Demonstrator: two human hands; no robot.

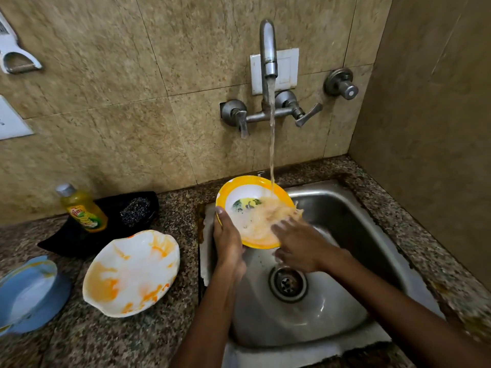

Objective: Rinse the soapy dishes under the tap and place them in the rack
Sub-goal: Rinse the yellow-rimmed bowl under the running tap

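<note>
A yellow-rimmed white plate [240, 193] is tilted over the steel sink [353, 219], under the stream running from the tap [267, 49]. My left hand [228, 241] grips the plate's left rim, thumb on the edge. With straight fingers, my right hand [297, 241] rubs the plate's wet inner face where the water splashes. A white plate smeared with orange [131, 272] lies on the granite counter to the left of the sink. At the far left edge sit blue plates [28, 293]. No rack is in view.
A yellow dish-soap bottle [83, 208] and a steel scrubber [135, 211] lie on a black tray [66, 240] against the wall. The drain [288, 284] sits in the sink's middle. Tap levers [309, 115] and a wall valve [342, 83] stick out above. A side wall closes the right.
</note>
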